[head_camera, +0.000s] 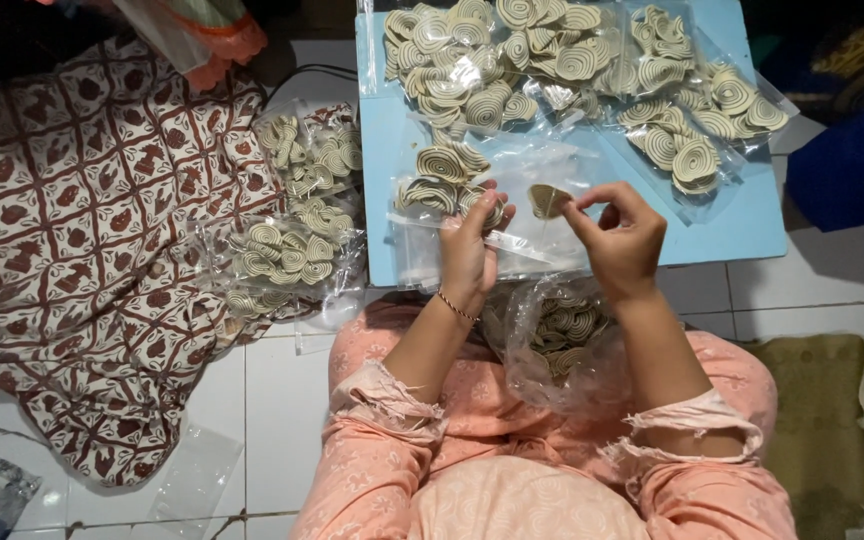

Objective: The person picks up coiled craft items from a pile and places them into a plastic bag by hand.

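My left hand [470, 250] holds a small clear plastic bag [512, 245] with a few spiral-patterned snack pieces at its top, over the near edge of a light blue board [742, 225]. My right hand [620, 235] pinches one spiral piece [546, 199] between its fingertips, right by the bag's mouth. In my lap sits a larger open clear bag [562, 345] with several loose spiral pieces in it. My sleeves are pink.
Several filled clear bags of spiral pieces [672, 110] lie on the blue board. More filled bags [297, 225] are piled on the white tile floor at left, next to a brown patterned cloth [82, 250]. Empty flat bags [192, 480] lie bottom left. An olive mat [832, 420] lies at right.
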